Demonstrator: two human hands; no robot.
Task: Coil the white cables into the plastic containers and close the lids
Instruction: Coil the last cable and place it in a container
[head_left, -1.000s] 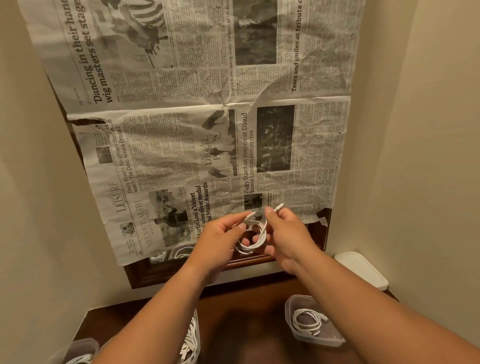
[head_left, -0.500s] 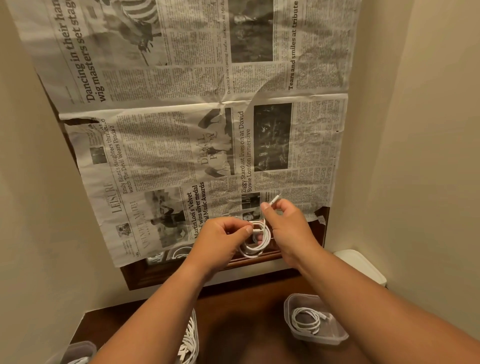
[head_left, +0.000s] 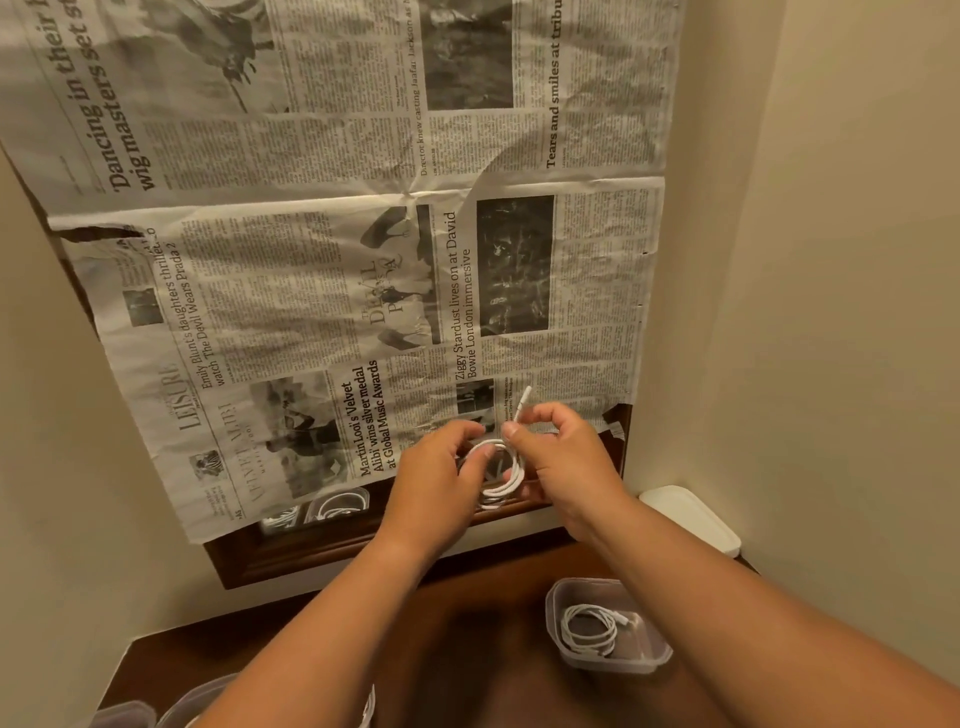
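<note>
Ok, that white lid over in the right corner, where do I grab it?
Take the white lid by its free left edge, coming from the left. It looks thin and sits against the right wall, which likely blocks the other side.

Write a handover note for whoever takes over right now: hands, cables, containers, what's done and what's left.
Left hand holds a nearly coiled cable above the table; right hand pinches its loose end near the plug.
Right container holds a second cable, coiled, lid off; the lid lies behind it.
Other containers at the bottom-left edge, mostly cut off.
Done: second cable boxed. Left: finish this coil, box it, close lids.
</note>
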